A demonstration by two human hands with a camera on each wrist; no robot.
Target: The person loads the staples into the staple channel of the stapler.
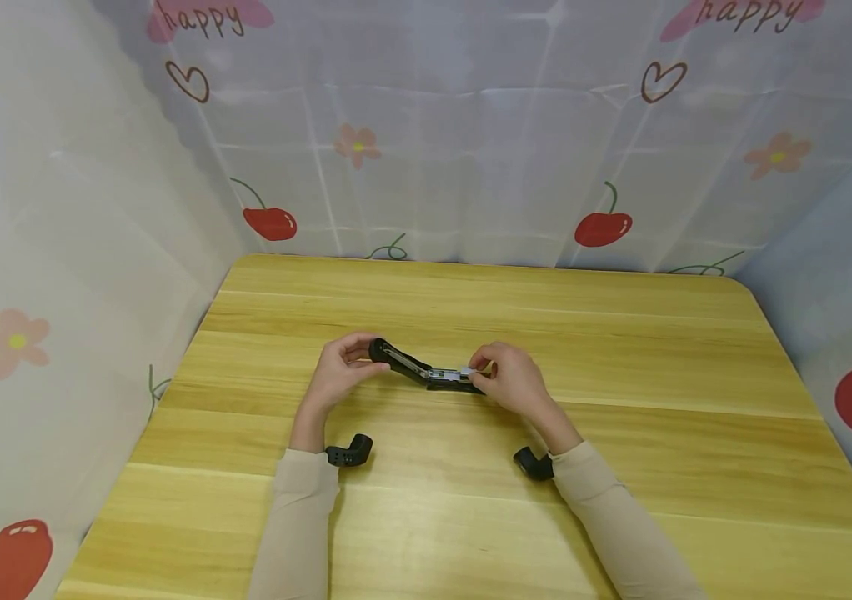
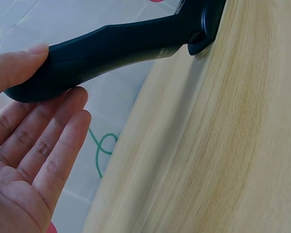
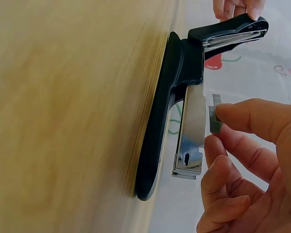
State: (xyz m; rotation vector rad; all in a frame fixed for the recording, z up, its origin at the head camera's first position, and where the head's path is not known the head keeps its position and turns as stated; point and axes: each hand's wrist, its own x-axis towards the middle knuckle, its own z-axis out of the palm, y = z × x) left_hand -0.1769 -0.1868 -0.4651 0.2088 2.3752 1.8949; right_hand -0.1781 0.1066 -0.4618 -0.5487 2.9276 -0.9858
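A black stapler (image 3: 157,116) stands on the wooden table with its top arm swung up, baring the silver staple channel (image 3: 193,119). My left hand (image 1: 339,369) pinches the raised end of that arm between thumb and fingers; in the left wrist view the thumb lies on one side of the black arm (image 2: 111,51) and the fingers on the other. My right hand (image 1: 510,377) pinches a short strip of staples (image 3: 216,114) between thumb and forefinger, right beside the channel. The other fingers of the right hand are curled loosely. A small gap shows between strip and channel in the right wrist view.
The wooden table (image 1: 426,517) reaches to a pale curtain (image 1: 456,150) printed with cherries and flowers at the back and sides. A black wrist camera (image 1: 351,452) sits at the left wrist, another black camera (image 1: 533,463) at the right.
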